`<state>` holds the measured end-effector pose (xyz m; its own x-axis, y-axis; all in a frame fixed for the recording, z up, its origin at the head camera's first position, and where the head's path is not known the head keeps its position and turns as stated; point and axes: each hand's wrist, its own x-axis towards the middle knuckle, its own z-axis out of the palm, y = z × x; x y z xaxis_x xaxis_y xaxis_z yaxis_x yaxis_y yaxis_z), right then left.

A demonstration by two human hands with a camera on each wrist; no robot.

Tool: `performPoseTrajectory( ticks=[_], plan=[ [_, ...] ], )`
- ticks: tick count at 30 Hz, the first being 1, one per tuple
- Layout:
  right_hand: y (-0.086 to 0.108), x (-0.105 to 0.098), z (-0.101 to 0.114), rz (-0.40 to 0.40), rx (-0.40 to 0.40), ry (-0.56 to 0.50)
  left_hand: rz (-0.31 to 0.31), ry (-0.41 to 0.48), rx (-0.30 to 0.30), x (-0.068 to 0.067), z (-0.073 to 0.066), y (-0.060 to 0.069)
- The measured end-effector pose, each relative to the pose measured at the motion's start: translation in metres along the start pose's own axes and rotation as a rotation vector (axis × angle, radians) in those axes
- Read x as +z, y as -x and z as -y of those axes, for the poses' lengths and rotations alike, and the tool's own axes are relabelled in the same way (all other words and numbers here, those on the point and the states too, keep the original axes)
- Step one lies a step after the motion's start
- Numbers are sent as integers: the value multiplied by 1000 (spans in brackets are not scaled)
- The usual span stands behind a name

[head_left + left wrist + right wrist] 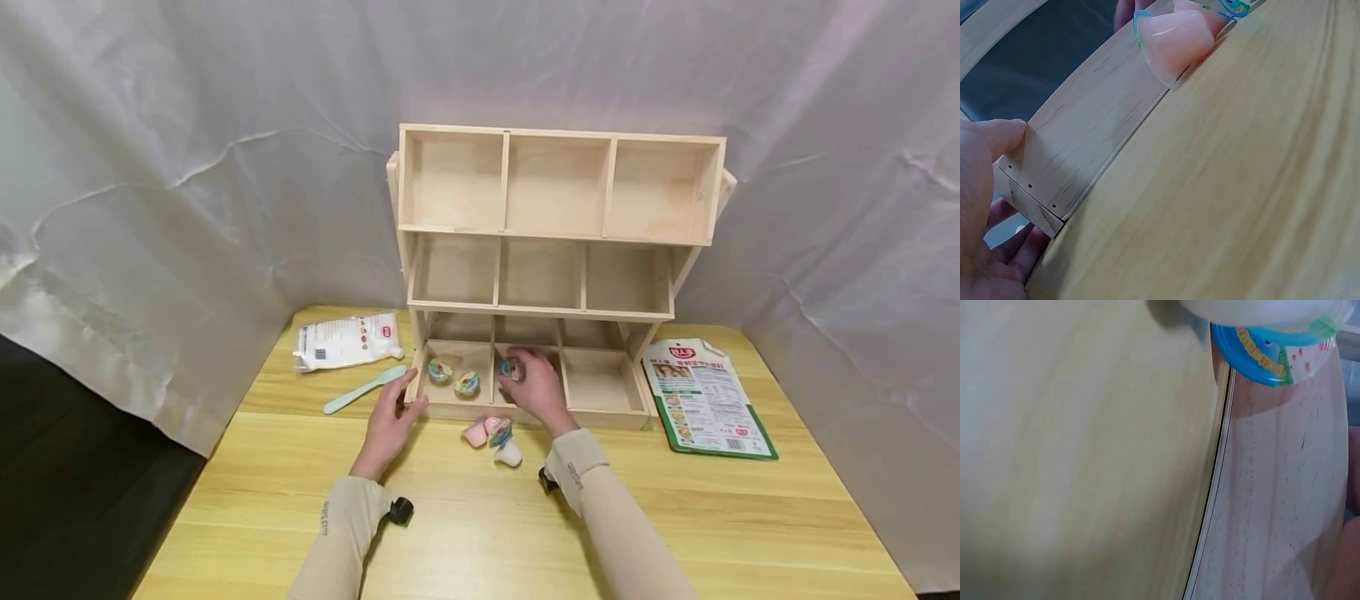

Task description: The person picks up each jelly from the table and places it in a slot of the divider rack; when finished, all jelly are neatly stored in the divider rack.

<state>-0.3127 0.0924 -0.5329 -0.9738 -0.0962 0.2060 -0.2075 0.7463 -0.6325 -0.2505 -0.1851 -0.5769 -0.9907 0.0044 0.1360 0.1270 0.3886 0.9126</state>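
A wooden three-tier rack [532, 310] with divided compartments stands on the table. In its lowest middle compartment, my right hand [538, 387] holds a jelly cup [511, 367] with a colourful lid. Two more jelly cups [453, 377] lie in the lowest left compartment. My left hand [388, 425] grips the rack's front left corner, its thumb [1007, 134] on the front board and other fingers round the side. Against the rack's front lie several loose jelly cups: a pink cup [476, 433], a white cup [508, 452] and others between. In the right wrist view my fingers [1344, 562] show only partly.
Left of the rack lie a white spouted pouch [348, 340] and a pale green spatula [365, 390]. A green and white printed bag [708, 396] lies to the right. Grey curtains [225, 167] hang behind and at the sides.
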Motion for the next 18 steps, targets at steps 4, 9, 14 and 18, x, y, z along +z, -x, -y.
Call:
performPoseTrajectory(
  ticks=[4,9,14,18],
  plan=[
    [6,-5,3,-29,-58,-24,-4,1,0,0,1,1],
    [25,-24,6,-10,-120,-80,-11,2,-15,2,2,3],
    [47,-53,4,7,-147,-111,-4,-1,-21,2,2,2],
    [64,-72,-1,24,-126,-111,-3,0,-19,1,1,0]
  ],
)
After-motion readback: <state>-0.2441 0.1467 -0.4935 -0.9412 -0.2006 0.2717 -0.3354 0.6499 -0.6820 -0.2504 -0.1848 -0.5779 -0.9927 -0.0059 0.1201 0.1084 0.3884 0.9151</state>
